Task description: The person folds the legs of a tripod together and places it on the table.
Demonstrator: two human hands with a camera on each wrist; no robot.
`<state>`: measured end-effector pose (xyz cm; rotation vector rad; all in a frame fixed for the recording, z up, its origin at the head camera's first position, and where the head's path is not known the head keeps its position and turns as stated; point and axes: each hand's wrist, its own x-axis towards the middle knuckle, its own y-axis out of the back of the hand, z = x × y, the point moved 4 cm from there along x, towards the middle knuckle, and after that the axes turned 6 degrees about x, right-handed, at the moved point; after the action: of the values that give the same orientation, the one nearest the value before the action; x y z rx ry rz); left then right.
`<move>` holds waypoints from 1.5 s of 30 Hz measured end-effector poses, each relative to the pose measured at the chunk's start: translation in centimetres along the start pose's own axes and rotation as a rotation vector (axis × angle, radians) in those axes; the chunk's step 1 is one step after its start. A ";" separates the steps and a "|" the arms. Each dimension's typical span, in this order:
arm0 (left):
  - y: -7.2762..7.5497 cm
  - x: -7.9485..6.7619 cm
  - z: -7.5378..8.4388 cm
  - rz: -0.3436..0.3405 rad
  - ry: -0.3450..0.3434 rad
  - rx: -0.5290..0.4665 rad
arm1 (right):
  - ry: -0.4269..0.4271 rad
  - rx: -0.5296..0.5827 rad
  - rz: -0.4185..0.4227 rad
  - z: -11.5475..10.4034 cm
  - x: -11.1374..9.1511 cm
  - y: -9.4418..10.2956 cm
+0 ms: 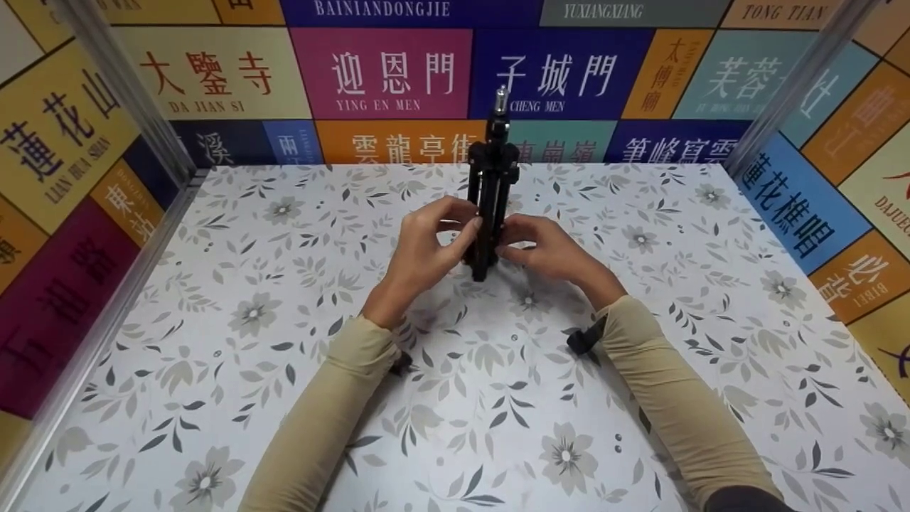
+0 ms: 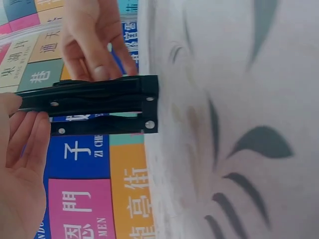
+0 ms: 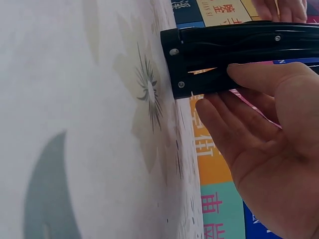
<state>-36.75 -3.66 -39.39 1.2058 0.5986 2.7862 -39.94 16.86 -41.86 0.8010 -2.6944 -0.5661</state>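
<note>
A black folded tripod (image 1: pixel 487 220) with a silver-tipped post at its top stands upright on the patterned table, its legs drawn close together. My left hand (image 1: pixel 426 242) grips it from the left side, thumb and fingertips at a leg partway up. From the right, my right hand (image 1: pixel 544 245) pinches a leg lower down; in the right wrist view the thumb (image 3: pixel 259 74) lies over the leg and the fingers curl beneath. Riveted leg ends (image 2: pixel 149 102) show close to the tabletop in the left wrist view.
The table (image 1: pixel 284 398) has a white cover with grey flowers and leaves. Colourful panels with lettering (image 1: pixel 384 71) stand behind it and along both sides, with metal posts (image 1: pixel 803 85) at the back corners. Dark straps (image 1: pixel 586 340) are worn at the sleeves.
</note>
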 end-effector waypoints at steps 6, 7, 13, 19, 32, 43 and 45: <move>1.2 1.0 2.0 0.148 -0.009 0.011 | 0.003 -0.049 0.019 2.5 0.6 0.0; 1.5 1.2 2.5 0.169 -0.013 0.015 | 0.001 -0.064 0.019 2.7 0.6 0.0; 2.8 2.1 5.2 0.255 -0.012 0.058 | -0.017 -0.089 -0.019 3.3 0.6 -0.2; 3.1 3.2 6.6 0.337 -0.079 0.029 | -0.027 -0.117 -0.060 3.5 0.6 -0.5; 2.2 6.3 7.8 0.321 -0.071 -0.054 | 0.065 -0.075 -0.062 2.0 0.4 -1.2; 2.4 7.3 8.3 0.204 -0.032 -0.089 | 0.024 -0.179 -0.031 3.3 0.7 -0.7; 2.6 7.2 8.5 0.196 -0.037 -0.102 | 0.009 -0.184 -0.034 3.3 0.7 -0.7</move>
<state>-35.48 -1.83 -28.16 1.3600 0.3489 2.9021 -41.40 16.89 -44.94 0.7983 -2.5776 -0.8026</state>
